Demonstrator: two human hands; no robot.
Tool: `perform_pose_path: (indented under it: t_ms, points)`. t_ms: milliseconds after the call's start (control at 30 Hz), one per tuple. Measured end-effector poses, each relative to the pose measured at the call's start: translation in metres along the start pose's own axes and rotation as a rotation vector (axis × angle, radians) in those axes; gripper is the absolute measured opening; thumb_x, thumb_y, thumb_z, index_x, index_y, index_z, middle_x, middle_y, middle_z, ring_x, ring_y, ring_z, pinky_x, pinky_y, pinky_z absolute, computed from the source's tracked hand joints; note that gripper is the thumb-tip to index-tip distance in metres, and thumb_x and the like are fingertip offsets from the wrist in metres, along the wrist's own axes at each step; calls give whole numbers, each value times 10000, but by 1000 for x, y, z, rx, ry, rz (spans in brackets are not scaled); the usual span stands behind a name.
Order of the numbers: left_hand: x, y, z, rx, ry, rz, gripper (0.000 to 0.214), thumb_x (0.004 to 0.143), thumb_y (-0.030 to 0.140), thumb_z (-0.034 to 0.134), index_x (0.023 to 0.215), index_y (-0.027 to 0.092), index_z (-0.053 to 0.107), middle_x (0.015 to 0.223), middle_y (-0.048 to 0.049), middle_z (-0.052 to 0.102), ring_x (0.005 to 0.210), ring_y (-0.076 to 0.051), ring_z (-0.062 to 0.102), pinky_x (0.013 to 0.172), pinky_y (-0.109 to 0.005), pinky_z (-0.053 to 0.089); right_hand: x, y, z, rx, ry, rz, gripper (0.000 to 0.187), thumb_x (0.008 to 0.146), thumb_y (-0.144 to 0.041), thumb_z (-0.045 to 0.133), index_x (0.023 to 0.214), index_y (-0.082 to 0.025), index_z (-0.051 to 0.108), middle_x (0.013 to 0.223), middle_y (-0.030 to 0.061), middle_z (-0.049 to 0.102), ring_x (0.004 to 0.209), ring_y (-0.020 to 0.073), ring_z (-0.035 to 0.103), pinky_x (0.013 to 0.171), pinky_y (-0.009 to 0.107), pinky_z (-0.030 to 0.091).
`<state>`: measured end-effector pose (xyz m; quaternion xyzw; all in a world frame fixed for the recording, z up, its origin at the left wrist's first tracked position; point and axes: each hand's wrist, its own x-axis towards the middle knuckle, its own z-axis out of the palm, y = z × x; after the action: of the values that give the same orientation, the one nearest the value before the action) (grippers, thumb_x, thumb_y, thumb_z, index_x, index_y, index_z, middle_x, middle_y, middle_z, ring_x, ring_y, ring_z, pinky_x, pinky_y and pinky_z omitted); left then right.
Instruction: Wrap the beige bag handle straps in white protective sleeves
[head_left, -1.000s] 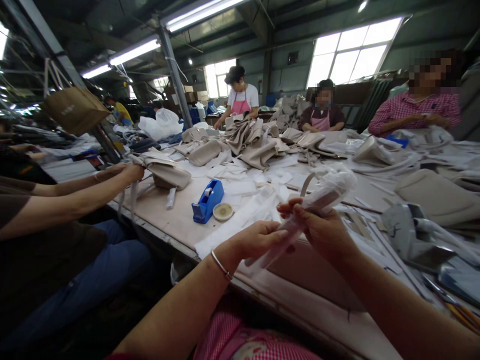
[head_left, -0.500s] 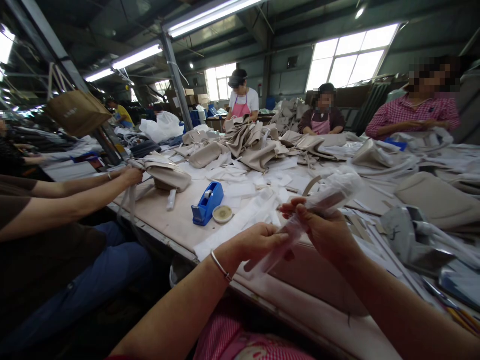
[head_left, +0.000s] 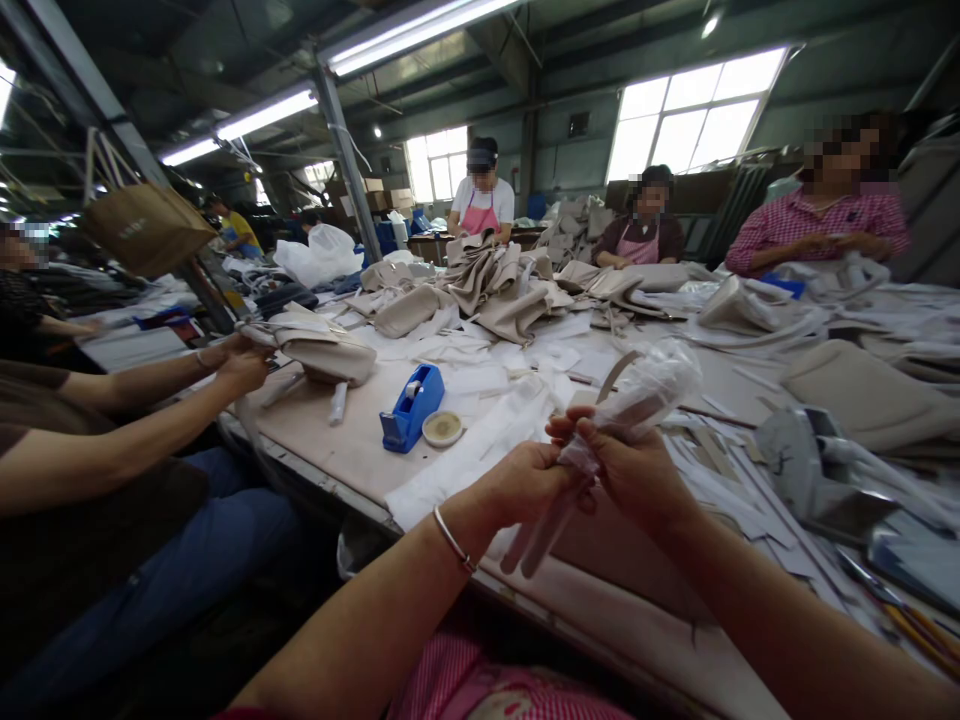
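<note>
My left hand (head_left: pixel 525 480) and my right hand (head_left: pixel 626 465) are both closed on a long beige strap wrapped in crinkled clear plastic (head_left: pixel 637 395), held above the near edge of the work table (head_left: pixel 330 450). The left hand, with a metal bangle on its wrist, grips the lower part. The right hand pinches it just above. The strap's bare lower end (head_left: pixel 536 540) hangs below my hands, and the plastic-covered upper end points up and right.
A blue tape dispenser (head_left: pixel 409 405) and a tape roll (head_left: pixel 442 428) sit left of my hands, with white paper strips around. Beige bags (head_left: pixel 495 285) are piled mid-table. A person at left handles a beige bag (head_left: pixel 326 350). Other people work at the far side.
My hands have drawn closer together and the wrapped strap has tilted more upright, its lower end now hanging below my hands. The person at left has pulled both hands back slightly.
</note>
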<state>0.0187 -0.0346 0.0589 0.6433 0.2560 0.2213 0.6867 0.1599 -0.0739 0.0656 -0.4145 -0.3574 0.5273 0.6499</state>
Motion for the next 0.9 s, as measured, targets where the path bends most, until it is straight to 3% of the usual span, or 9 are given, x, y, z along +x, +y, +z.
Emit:
perform_pose_path:
  t_ms: [100, 233, 300, 400, 533, 633, 700, 800, 900]
  points:
    - [1, 1, 3, -37, 23, -28, 436, 782, 557, 673, 753, 122, 656, 648, -37, 648, 642, -152, 619, 680, -295, 496, 2, 2, -4, -29, -21, 1, 413, 753, -421, 797, 1063, -191, 650, 1008, 94, 770, 593, 225, 698, 326, 283, 505]
    - [-7, 9, -5, 28, 123, -70, 299, 848, 442, 589, 731, 168, 560, 523, 61, 485, 420, -68, 403, 432, -213, 320, 1, 2, -22, -244, -84, -144, 378, 841, -491, 693, 1053, -178, 673, 921, 96, 773, 818, 254, 730, 676, 363, 612]
    - [-14, 15, -12, 57, 176, -95, 276, 853, 423, 577, 728, 181, 532, 509, 77, 438, 402, -60, 341, 395, -204, 245, -6, 0, -33, -528, -11, -348, 303, 868, -437, 669, 1060, -203, 670, 916, 95, 764, 847, 266, 725, 747, 402, 601]
    - [-22, 25, -15, 58, 223, -142, 289, 855, 435, 569, 715, 192, 503, 516, 79, 428, 398, -57, 313, 382, -200, 219, -19, -3, -38, -1056, 96, -864, 317, 858, -228, 674, 1172, -239, 637, 1137, 125, 725, 1093, 316, 665, 944, 503, 530]
    - [-21, 45, -1, 120, 167, -161, 355, 865, 462, 562, 651, 188, 486, 498, 62, 442, 402, -60, 343, 385, -200, 228, -6, -22, -17, -1438, -221, -1263, 448, 897, -106, 550, 1332, -213, 566, 1387, 130, 606, 1363, 327, 464, 1137, 545, 342]
    - [-22, 82, 2, 180, 173, -97, 331, 861, 461, 582, 689, 192, 498, 482, 69, 432, 386, -56, 320, 371, -195, 202, 35, -58, -7, -1358, -320, -1214, 346, 894, -106, 525, 1220, -148, 634, 1188, 151, 710, 1162, 283, 620, 1038, 434, 459]
    - [-26, 120, -6, 215, 213, 1, 291, 864, 451, 601, 757, 192, 522, 492, 72, 431, 383, -50, 297, 366, -183, 189, 71, -87, -14, -1309, -229, -1039, 364, 844, -49, 515, 1157, -151, 668, 1103, 129, 735, 1034, 251, 667, 933, 361, 511]
    - [-31, 190, -27, 202, 346, 182, 186, 877, 373, 606, 893, 191, 567, 517, 63, 427, 383, -42, 272, 373, -160, 153, 120, -118, -44, -1300, -52, -784, 314, 852, -50, 477, 1005, -185, 714, 953, 59, 743, 922, 217, 665, 877, 339, 498]
    - [-22, 250, -44, 231, 442, 397, 100, 923, 247, 540, 865, 174, 577, 531, 52, 396, 401, -35, 299, 404, -146, 156, 152, -115, -84, -1320, 6, -662, 219, 922, -133, 494, 863, -157, 703, 783, 26, 706, 778, 182, 653, 809, 352, 510]
